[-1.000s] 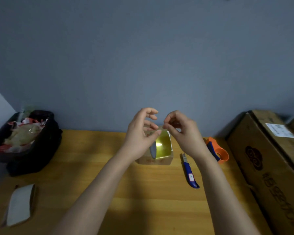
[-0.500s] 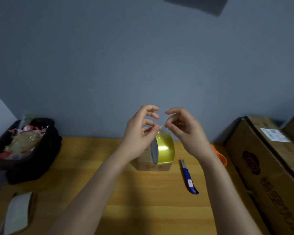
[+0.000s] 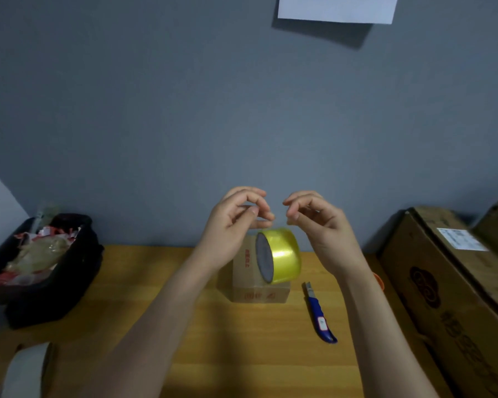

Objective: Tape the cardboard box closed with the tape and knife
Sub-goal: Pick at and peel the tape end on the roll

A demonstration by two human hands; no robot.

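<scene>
Forearms reach up from the bottom edge over a yellow wooden desk (image 3: 161,271). At the near left corner, a pale grey roll of tape (image 3: 23,372) lies partly cut off by the frame. Farther in, right of centre, a blue-handled utility knife (image 3: 319,314) lies flat on the desk, blade end pointing away, untouched. Just left of it sits a small brown cardboard box with red print (image 3: 256,293), and a roll of glossy yellow packing tape (image 3: 279,255) stands on edge on top of the box, its grey core facing left.

Above the roll, both hands hover close together without touching it. The left hand (image 3: 230,225) has its grip pressed together, thumb against curled fingertips. The right hand (image 3: 319,222) also has thumb and fingers curled close; whether either pinches a thin tape end cannot be told. The wrists partly hide the box's upper corners.

At the left edge, a black bin (image 3: 55,280) holds crumpled wrappers. At the right edge, large brown cardboard cartons (image 3: 449,282) stand against the grey wall (image 3: 184,110), where a white paper sheet (image 3: 337,8) hangs.
</scene>
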